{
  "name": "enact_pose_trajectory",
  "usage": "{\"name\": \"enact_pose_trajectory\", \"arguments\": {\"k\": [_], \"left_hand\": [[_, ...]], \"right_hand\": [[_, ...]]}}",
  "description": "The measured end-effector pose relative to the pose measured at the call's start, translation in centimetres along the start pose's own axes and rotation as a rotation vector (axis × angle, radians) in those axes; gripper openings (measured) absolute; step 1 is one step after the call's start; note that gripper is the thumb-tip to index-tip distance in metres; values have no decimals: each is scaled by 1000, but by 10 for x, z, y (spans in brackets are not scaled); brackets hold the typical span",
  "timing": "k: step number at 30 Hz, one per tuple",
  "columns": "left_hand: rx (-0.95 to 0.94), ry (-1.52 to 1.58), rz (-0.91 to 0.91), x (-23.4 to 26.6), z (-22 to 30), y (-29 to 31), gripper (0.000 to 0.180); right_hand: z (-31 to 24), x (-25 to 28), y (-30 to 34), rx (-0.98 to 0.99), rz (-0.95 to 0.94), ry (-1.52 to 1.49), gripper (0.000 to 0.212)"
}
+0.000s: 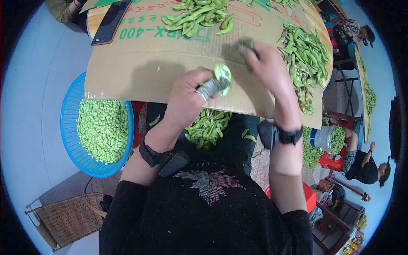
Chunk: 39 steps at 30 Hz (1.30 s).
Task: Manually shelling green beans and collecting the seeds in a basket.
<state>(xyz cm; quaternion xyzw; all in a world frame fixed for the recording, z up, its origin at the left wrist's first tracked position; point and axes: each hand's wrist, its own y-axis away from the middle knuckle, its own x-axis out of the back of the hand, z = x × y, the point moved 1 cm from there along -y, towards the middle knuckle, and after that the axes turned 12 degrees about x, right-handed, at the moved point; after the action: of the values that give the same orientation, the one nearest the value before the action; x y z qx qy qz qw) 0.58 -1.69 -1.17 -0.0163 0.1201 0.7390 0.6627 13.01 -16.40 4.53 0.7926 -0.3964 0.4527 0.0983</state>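
My left hand (pixel 189 93) is closed above the near part of the cardboard sheet (pixel 140 78), with grey tape around one digit. It pinches a pale green soybean pod (pixel 222 78) at the fingertips. My right hand (pixel 265 61) is raised to the right of it, fingers curled together and smeared by motion. Dark wrapping shows on its fingertips; whether anything is in them is hidden. Whole soybean pods (pixel 197 17) lie in a heap beyond my hands. A larger pod pile (pixel 308 55) is on the right. Below my hands, pods or hulls (pixel 208 127) rest in my lap.
A blue basket (pixel 68 123) of shelled beans (pixel 102 131) stands left of the table. A dark phone (pixel 111 22) lies at the cardboard's far left. On the right are a white bucket (pixel 324 139) and other people by a second table. A woven chair (pixel 68 219) is lower left.
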Motion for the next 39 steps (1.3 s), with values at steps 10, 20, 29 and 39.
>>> {"name": "enact_pose_trajectory", "arguments": {"k": [10, 20, 29, 39], "left_hand": [[-296, -606, -177, 8, 22, 15, 29], [193, 528, -186, -11, 27, 4, 27], [118, 689, -79, -12, 13, -1, 12], [35, 491, -2, -26, 18, 7, 9]], "right_hand": [[7, -13, -34, 144, -163, 501, 21], [-18, -14, 39, -254, 129, -597, 18], [-42, -20, 74, -323, -84, -1255, 24], [-47, -25, 81, -401, -16, -1307, 19]]}}
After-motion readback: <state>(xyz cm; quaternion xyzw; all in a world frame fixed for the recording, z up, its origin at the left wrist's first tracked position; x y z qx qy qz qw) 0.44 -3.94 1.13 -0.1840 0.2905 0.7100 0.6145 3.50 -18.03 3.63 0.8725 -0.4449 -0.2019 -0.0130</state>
